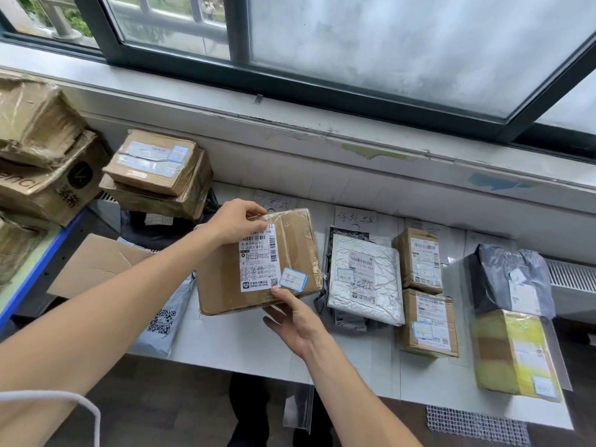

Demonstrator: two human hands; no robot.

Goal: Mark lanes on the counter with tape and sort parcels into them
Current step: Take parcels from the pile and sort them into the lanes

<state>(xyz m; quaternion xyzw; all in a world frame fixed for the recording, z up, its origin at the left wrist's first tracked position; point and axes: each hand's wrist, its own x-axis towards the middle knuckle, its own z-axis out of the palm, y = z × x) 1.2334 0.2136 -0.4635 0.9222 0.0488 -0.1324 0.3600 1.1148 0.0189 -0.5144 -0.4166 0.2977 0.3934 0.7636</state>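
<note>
A flat brown cardboard parcel (300, 253) with a white shipping label and a small blue-edged sticker is held above the white counter (232, 346). My left hand (235, 222) grips its far left corner. My right hand (292, 314) holds its near edge from below, thumb by the sticker. To the right, parcels lie in rows under handwritten paper labels (354, 217): a silver padded mailer (367, 279), two small brown boxes (421, 259) (430, 322), a grey poly bag (512, 279) and a yellow-taped box (516, 350).
Stacked cardboard boxes (158, 169) and larger cartons (42, 162) fill the left side under the window sill (322, 124). A grey mailer with a QR code (163, 321) and a cardboard flap (100, 262) lie under my left arm. The counter's front edge runs near my right forearm.
</note>
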